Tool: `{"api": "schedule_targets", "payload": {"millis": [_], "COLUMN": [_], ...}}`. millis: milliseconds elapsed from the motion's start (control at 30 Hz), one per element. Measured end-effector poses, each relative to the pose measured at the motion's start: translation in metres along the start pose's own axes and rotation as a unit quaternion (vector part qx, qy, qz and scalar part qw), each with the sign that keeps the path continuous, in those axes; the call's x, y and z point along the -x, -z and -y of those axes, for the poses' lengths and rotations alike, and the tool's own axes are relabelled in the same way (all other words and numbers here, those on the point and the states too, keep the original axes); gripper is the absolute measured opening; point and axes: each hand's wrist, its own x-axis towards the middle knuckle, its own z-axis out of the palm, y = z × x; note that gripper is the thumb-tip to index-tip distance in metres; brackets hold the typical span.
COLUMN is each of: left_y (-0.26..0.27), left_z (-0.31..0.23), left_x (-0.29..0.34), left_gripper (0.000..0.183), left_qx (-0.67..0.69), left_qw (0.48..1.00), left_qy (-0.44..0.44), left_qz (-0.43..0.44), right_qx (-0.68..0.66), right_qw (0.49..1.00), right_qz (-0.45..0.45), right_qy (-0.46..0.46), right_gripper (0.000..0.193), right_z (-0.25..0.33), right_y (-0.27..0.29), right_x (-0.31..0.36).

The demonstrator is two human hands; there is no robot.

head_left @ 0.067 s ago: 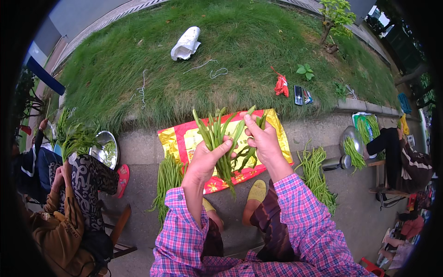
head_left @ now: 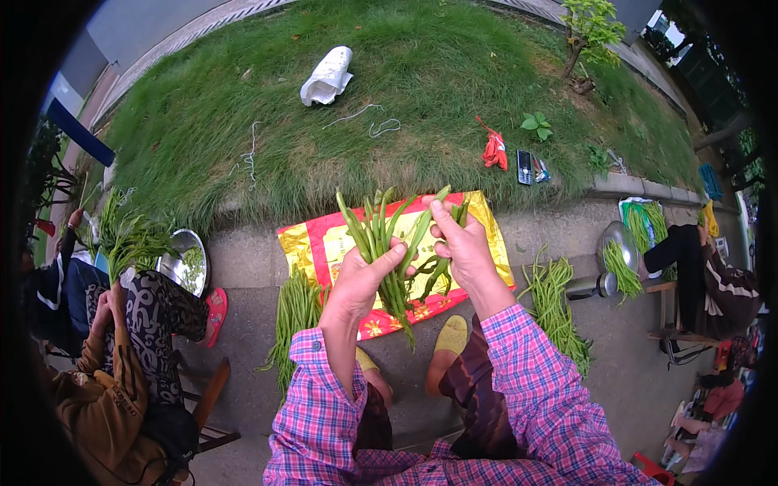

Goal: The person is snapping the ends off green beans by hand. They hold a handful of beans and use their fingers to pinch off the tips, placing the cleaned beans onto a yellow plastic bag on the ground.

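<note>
My left hand [head_left: 364, 277] is closed round a bunch of long green beans [head_left: 379, 232], its thumb lying across them. Close beside it, my right hand [head_left: 462, 240] pinches green bean pods near their upper ends, and darker, curled pods [head_left: 435, 276] hang below its fingers. Both hands are above a red and yellow plastic sheet [head_left: 489, 235] spread on the paving. A pile of long beans [head_left: 295, 324] lies left of the sheet, and another pile [head_left: 557, 312] lies to its right.
On the grass are a white bag [head_left: 327, 77], a red bag [head_left: 494, 151] and a keypad phone [head_left: 525, 168]. At left, a person holding beans [head_left: 121, 324] sits near a metal basin [head_left: 200, 253]. Another seated person [head_left: 689, 255] is at right by a metal bowl [head_left: 609, 240].
</note>
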Motion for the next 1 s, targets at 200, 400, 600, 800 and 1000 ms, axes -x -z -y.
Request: {"api": "schedule_targets", "payload": {"millis": [200,400,600,800,1000], "left_y": [0.011,0.019,0.021,0.018,0.016], "left_z": [0.002,0.001,0.0,-0.002,-0.004], "left_x": [-0.008,-0.01,-0.012,-0.011,-0.009], "left_gripper": [0.016,0.012,0.013,0.015,0.017], "left_qx": [-0.014,-0.054,-0.078,-0.075,-0.077], "left_qw": [0.998,0.992,0.983,0.983,0.981], "left_qy": [-0.02,-0.041,-0.059,-0.053,-0.052], "left_qz": [-0.055,-0.11,-0.155,-0.161,-0.171], "right_qx": [-0.066,-0.094,-0.067,-0.012,0.084], "right_qw": [0.997,0.995,0.995,0.989,0.993], "right_qz": [-0.024,-0.035,-0.054,-0.087,-0.001], "right_qy": [0.022,0.024,0.056,0.123,0.077], "right_gripper": [0.03,0.032,0.034,0.031,0.033], "right_z": [0.005,0.009,0.006,0.004,0.007], "right_y": [0.013,0.023,0.031,0.035,0.021], "right_x": [-0.009,-0.013,-0.019,-0.022,-0.014]}}
